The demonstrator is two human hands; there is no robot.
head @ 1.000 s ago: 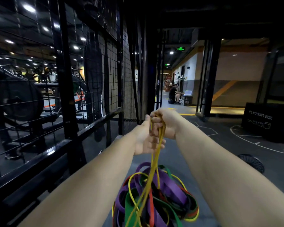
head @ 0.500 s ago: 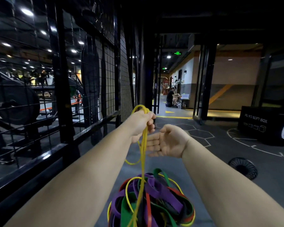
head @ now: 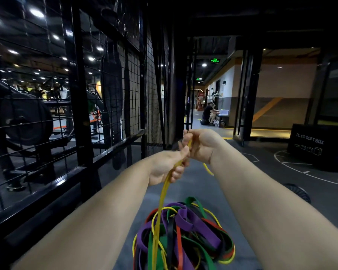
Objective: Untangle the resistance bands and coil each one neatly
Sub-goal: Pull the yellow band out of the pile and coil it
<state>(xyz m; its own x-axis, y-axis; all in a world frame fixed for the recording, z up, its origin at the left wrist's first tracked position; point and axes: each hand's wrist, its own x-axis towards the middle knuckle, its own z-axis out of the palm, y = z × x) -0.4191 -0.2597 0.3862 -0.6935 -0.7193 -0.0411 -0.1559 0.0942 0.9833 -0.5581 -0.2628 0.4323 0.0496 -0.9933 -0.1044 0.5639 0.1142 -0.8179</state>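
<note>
A tangled pile of resistance bands (head: pixel 185 236) in purple, green, red, black and yellow lies on the grey floor below my arms. A thin yellow band (head: pixel 162 197) rises taut from the pile up into both hands. My left hand (head: pixel 168 166) grips it in a fist. Just above and to the right, my right hand (head: pixel 199 145) has its fingers curled round the band's upper part. A short yellow loop (head: pixel 208 169) hangs below my right wrist.
A black wire-mesh cage wall with a rail (head: pixel 98 117) runs along the left. A black plyo soft box (head: pixel 316 149) stands at the right, a small round black fan (head: pixel 299 191) lies on the floor near my right forearm. A person (head: pixel 208 114) sits far down the corridor.
My right hand, open half a second ago, has closed on the yellow band above my left hand. My left hand has come down a little along the band.
</note>
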